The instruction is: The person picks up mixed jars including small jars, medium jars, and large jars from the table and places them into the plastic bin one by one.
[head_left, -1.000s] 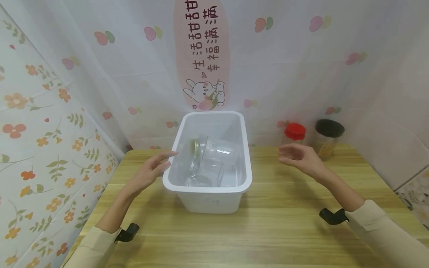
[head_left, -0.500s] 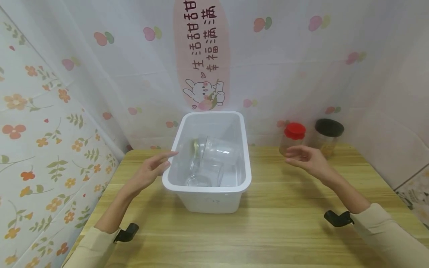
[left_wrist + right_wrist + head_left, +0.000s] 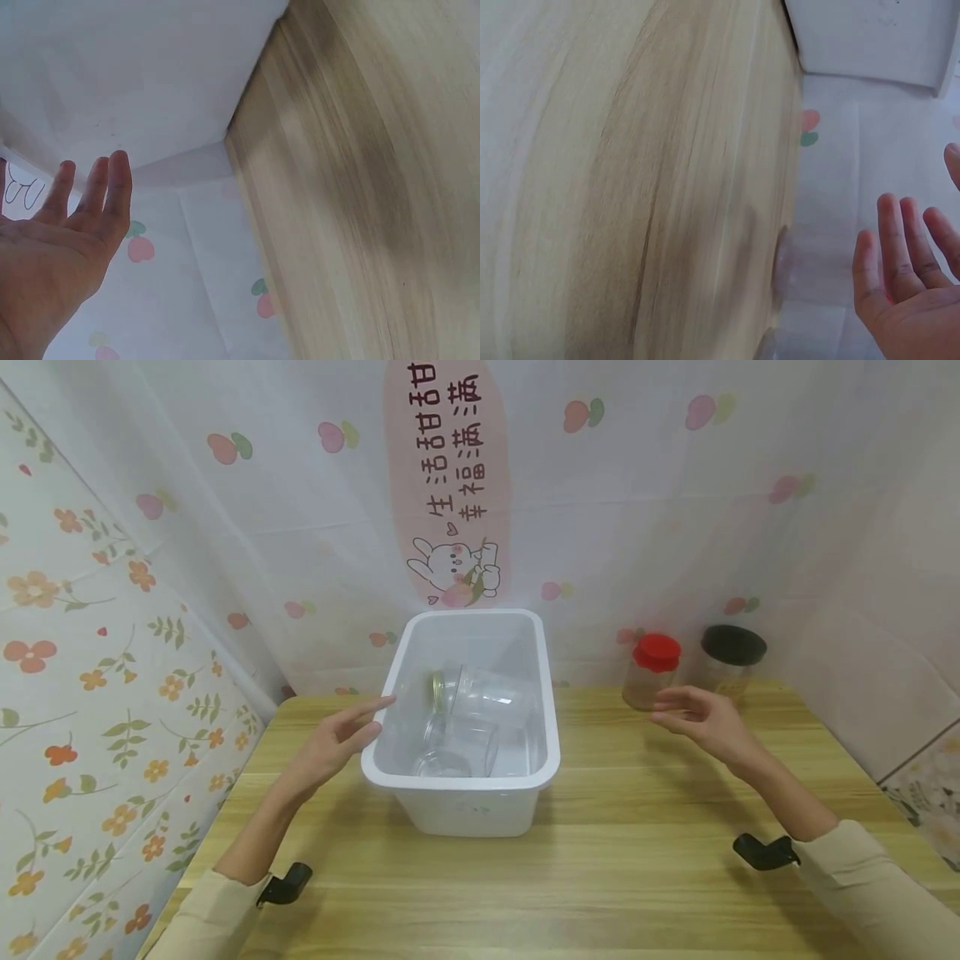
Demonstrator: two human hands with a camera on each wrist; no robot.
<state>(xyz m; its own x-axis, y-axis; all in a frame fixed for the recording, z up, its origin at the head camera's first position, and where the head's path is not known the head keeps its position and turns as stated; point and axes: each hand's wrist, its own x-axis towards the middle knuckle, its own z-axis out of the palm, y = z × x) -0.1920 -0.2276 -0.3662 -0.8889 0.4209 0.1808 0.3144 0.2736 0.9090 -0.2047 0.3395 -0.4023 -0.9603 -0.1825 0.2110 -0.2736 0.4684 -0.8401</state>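
A white plastic bin (image 3: 465, 812) stands on the table with several clear jars (image 3: 491, 697) lying inside it. My left hand (image 3: 333, 747) is at the bin's left rim, fingers extended; whether the fingertips touch the rim I cannot tell. In the left wrist view that hand (image 3: 64, 259) has its palm in sight, holding nothing. My right hand (image 3: 708, 727) hovers with loosely bent fingers just in front of a red-lidded clear jar (image 3: 651, 681) and a dark-lidded jar (image 3: 733, 646), whose lower part it partly hides. The right wrist view shows this hand (image 3: 915, 292) without anything in its grasp.
The wooden table (image 3: 600, 877) extends in front of the bin and to both sides. A printed curtain (image 3: 615, 527) hangs right behind the bin and jars, and a floral curtain (image 3: 120, 693) borders the left side. A black wrist mount (image 3: 765, 852) juts from each sleeve.
My right hand has shifted rightward, from in front of the red-lidded jar toward the dark-lidded one, uncovering more of the red-lidded jar. My left hand has stayed at the rim.
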